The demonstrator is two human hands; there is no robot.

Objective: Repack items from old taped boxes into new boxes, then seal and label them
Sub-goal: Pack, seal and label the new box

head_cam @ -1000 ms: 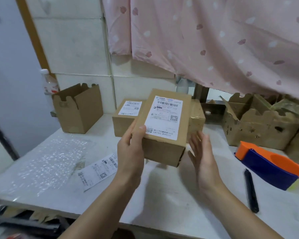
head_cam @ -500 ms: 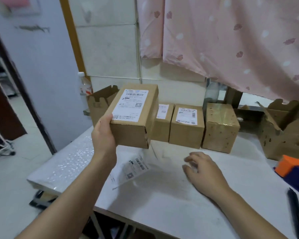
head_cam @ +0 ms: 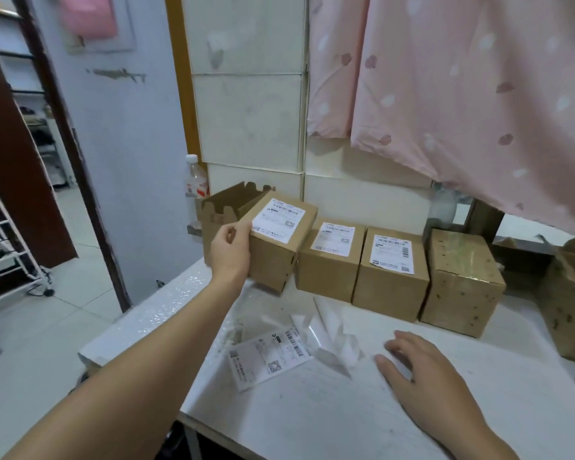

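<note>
My left hand (head_cam: 230, 250) grips the left end of a sealed, labelled cardboard box (head_cam: 281, 242), held tilted just above the table at the left end of a row. To its right stand two more labelled boxes (head_cam: 331, 260) (head_cam: 390, 270), then an old taped box (head_cam: 462, 280). My right hand (head_cam: 422, 376) rests flat on the white table (head_cam: 312, 410) with spread fingers and holds nothing. A loose shipping label (head_cam: 268, 356) and a white backing strip (head_cam: 332, 340) lie near the table's front left.
An open empty carton (head_cam: 226, 210) stands behind the held box, with a plastic bottle (head_cam: 195, 177) beside it. Torn old boxes (head_cam: 571, 293) sit at the right. Bubble wrap (head_cam: 166, 310) covers the left table edge. A pink curtain (head_cam: 462, 94) hangs overhead; a doorway lies left.
My left hand has carried the labelled box down and away toward the left end of the row. My right hand stays on the table. The view has swung left.
</note>
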